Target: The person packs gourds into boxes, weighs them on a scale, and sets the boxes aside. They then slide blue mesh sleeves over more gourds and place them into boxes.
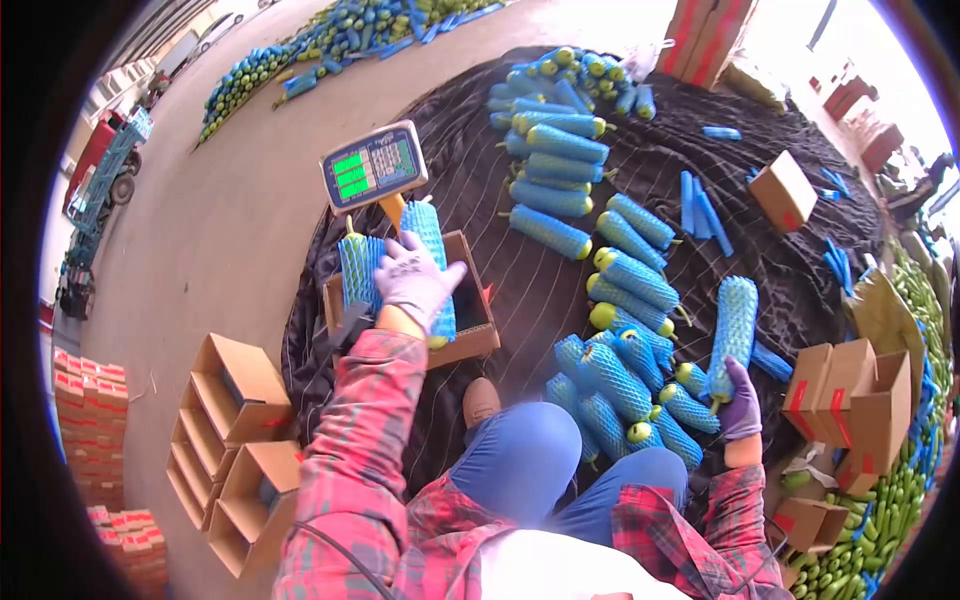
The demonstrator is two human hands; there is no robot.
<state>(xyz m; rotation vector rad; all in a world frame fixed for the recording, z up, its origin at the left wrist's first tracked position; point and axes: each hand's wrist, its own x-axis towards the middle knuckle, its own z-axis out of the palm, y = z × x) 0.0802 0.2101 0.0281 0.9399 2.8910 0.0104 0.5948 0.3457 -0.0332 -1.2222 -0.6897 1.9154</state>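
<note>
My left hand (415,282), in a pale glove, lies over an open cardboard box (470,347) with its thumb stretched out and fingers apart. Beneath it is a long green gourd in a blue foam net (424,222); a second netted gourd (355,270) sits to its left. At the right, my gloved right hand (741,402) is closed around the lower end of another netted gourd (733,325), held upright with its stem down. A pile of netted gourds (615,380) lies between my knees and that hand. Behind the box stands a scale display (372,167) with green lit digits.
More netted gourds (560,175) lie in a row on the dark cloth (470,130). Empty blue nets (705,208) and an open carton (783,192) are farther right. Cartons (235,390) stand at left, others (845,390) at right, beside heaped bare gourds (885,530).
</note>
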